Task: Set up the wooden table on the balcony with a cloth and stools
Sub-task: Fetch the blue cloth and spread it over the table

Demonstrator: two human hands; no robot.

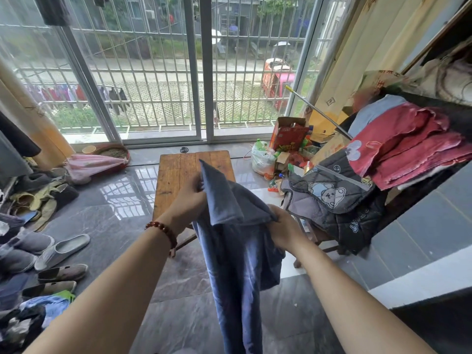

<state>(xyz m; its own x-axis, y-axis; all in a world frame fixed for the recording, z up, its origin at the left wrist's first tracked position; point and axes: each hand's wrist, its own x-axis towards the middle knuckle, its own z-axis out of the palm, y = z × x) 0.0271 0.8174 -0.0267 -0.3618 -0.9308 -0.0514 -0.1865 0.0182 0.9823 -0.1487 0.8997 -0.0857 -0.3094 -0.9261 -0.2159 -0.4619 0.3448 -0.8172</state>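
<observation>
So both hands are holding the blue cloth [231, 254] up in front of the wooden table [176, 175]. The left hand [187, 200] is pinching a raised corner of it, fingers curled into the fabric. The right hand [282, 229] is gripping a bunched fold lower down and closer to the body. Most of the cloth is hanging in a doubled-up drape below and between the two hands, so it's not spread out yet.

The bit that matters: the table is sitting just beyond the hands, and its long axis is running straight away from them toward the sliding glass door [199, 72]. The left hand is hovering over the near part of the tabletop, so it's the nearer one. The right hand is sitting off past the table's right edge, toward the grey quilt [329, 198].

My guess is the cloth needs opening out and casting forward along that long axis, with the right hand coming across left to line up. I'm not seeing any stools I can be sure of here.
</observation>
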